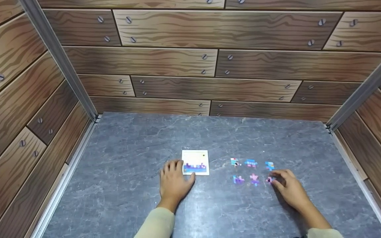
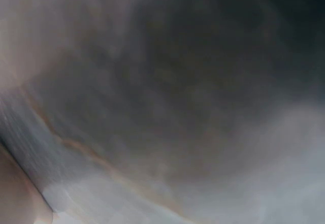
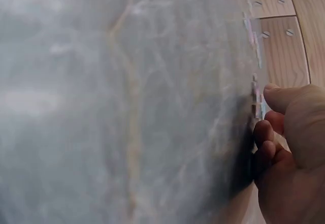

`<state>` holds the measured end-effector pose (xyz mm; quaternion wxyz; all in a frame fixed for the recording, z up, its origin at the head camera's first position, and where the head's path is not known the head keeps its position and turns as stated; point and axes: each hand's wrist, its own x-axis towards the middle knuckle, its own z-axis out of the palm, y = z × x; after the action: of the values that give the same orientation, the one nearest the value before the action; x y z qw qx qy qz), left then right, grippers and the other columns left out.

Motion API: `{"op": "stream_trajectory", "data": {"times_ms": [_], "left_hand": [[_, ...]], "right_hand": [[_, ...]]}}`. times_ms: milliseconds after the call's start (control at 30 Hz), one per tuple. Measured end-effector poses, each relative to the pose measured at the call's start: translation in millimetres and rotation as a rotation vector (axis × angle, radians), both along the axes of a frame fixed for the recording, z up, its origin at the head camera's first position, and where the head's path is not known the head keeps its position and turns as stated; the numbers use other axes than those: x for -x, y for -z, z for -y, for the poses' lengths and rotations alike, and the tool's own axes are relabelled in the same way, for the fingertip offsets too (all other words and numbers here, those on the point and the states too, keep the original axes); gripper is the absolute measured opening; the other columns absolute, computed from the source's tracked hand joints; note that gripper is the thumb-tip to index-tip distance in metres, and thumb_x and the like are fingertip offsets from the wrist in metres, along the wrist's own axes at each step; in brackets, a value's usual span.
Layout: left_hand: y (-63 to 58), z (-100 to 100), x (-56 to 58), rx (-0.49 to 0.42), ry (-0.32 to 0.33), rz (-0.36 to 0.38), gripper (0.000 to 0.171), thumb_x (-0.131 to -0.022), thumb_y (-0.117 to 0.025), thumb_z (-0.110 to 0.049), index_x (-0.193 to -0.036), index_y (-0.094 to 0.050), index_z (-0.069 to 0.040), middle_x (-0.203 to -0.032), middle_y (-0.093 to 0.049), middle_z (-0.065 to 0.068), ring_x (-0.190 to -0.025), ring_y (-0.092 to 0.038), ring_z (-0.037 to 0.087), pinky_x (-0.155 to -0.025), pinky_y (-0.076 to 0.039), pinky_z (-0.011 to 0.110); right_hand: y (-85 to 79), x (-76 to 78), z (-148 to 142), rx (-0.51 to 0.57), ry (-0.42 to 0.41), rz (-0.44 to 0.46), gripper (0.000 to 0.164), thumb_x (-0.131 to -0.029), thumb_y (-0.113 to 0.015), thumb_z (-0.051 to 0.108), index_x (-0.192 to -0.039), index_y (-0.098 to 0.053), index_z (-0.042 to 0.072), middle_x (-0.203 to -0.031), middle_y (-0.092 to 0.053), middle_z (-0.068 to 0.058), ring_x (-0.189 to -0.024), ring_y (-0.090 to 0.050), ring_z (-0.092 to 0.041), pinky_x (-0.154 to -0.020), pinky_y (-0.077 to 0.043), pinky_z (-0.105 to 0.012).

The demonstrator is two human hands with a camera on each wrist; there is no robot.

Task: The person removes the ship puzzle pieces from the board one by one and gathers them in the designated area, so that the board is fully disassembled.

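Observation:
My left hand [image 1: 174,183] lies on the grey tabletop with its fingers spread at the left edge of a small white-bordered puzzle board [image 1: 195,160]. Its thumb is at the board's lower edge. A pink and purple jigsaw piece [image 1: 269,179] lies on the table at the right, by the fingertips of my right hand [image 1: 291,190]. Thumb and index finger are bent and stand apart at that piece. In the right wrist view, the fingers [image 3: 264,132] come in beside the low row of pieces [image 3: 257,99]. The left wrist view is mostly blurred tabletop.
Several other jigsaw pieces lie apart in two rows, among them a blue one [image 1: 269,165], a pink one [image 1: 254,178] and a purple one [image 1: 238,179]. Wood-patterned panels [image 1: 170,61] wall the table at the back and sides, with metal rails [image 1: 61,59] at the corners.

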<state>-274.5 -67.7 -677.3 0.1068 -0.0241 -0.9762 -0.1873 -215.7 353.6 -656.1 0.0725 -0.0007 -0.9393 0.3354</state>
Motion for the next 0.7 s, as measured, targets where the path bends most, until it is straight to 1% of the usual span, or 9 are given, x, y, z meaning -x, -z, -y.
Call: {"op": "stream_trajectory", "data": {"times_ms": [67, 200, 333, 400, 500, 600, 633, 700], "left_hand": [[-0.1, 0, 0.1, 0.001, -0.001, -0.003, 0.067, -0.094, -0.066, -0.068, -0.141, -0.063, -0.02, -0.146, -0.061, 0.006, -0.143, -0.052, 0.034, -0.119, -0.042, 0.059], [-0.1, -1, 0.8, 0.002, -0.004, -0.015, 0.066, -0.093, -0.067, -0.068, -0.139, -0.064, -0.02, -0.145, -0.061, 0.006, -0.141, -0.052, 0.034, -0.117, -0.043, 0.058], [1.1, 0, 1.4, 0.007, 0.0, -0.017, 0.066, -0.093, -0.066, -0.068, -0.139, -0.065, -0.02, -0.144, -0.062, 0.006, -0.141, -0.052, 0.034, -0.118, -0.042, 0.058], [1.3, 0, 1.7, 0.007, 0.001, -0.014, 0.067, -0.093, -0.066, -0.068, -0.139, -0.064, -0.02, -0.144, -0.061, 0.006, -0.142, -0.052, 0.034, -0.119, -0.042, 0.058], [1.2, 0, 1.6, 0.004, -0.001, -0.014, 0.067, -0.093, -0.065, -0.069, -0.14, -0.064, -0.02, -0.145, -0.061, 0.006, -0.142, -0.052, 0.034, -0.12, -0.042, 0.058], [0.7, 0, 1.2, 0.004, -0.002, -0.016, 0.067, -0.093, -0.066, -0.068, -0.14, -0.064, -0.02, -0.145, -0.061, 0.006, -0.142, -0.052, 0.035, -0.12, -0.042, 0.059], [0.6, 0, 1.0, 0.003, -0.002, -0.017, 0.067, -0.093, -0.066, -0.068, -0.14, -0.064, -0.019, -0.145, -0.062, 0.006, -0.142, -0.052, 0.035, -0.12, -0.042, 0.059], [0.1, 0, 0.7, 0.005, 0.001, -0.015, 0.067, -0.093, -0.066, -0.068, -0.14, -0.064, -0.019, -0.145, -0.061, 0.006, -0.142, -0.052, 0.034, -0.12, -0.041, 0.058]], "right_hand": [[-5.4, 1.8, 3, 0.017, 0.015, 0.002, 0.032, -0.103, -0.072, 0.008, -0.135, -0.071, 0.005, -0.127, -0.065, -0.015, -0.077, -0.05, -0.003, -0.066, -0.045, -0.022], [-21.5, 10.1, 21, 0.066, 0.0, -0.024, 0.034, -0.103, -0.069, 0.003, -0.137, -0.07, 0.005, -0.129, -0.063, -0.016, -0.074, -0.05, -0.003, -0.064, -0.047, -0.021], [-33.9, 20.8, 54, 0.139, -0.041, -0.074, 0.035, -0.1, -0.069, -0.004, -0.133, -0.073, 0.005, -0.125, -0.064, -0.014, -0.076, -0.054, -0.002, -0.067, -0.051, -0.02], [-38.1, 27.2, 74, 0.173, -0.066, -0.097, 0.035, -0.098, -0.071, -0.006, -0.131, -0.074, 0.006, -0.123, -0.065, -0.013, -0.08, -0.055, -0.001, -0.071, -0.052, -0.019], [-40.7, 37.1, 104, 0.207, -0.119, -0.114, 0.034, -0.096, -0.072, -0.006, -0.128, -0.076, 0.007, -0.122, -0.067, -0.011, -0.079, -0.056, -0.001, -0.071, -0.053, -0.019], [-40.8, 45.5, 133, 0.226, -0.168, -0.104, 0.035, -0.096, -0.073, -0.004, -0.128, -0.076, 0.008, -0.123, -0.069, -0.009, -0.082, -0.056, -0.001, -0.073, -0.052, -0.02], [-40.4, 48.2, 143, 0.233, -0.185, -0.098, 0.035, -0.096, -0.073, -0.004, -0.129, -0.075, 0.008, -0.124, -0.069, -0.009, -0.081, -0.056, -0.002, -0.072, -0.053, -0.021], [-39.5, 53.5, 161, 0.243, -0.213, -0.08, 0.036, -0.096, -0.072, -0.004, -0.13, -0.075, 0.008, -0.125, -0.069, -0.007, -0.084, -0.058, -0.002, -0.075, -0.053, -0.021]]}}
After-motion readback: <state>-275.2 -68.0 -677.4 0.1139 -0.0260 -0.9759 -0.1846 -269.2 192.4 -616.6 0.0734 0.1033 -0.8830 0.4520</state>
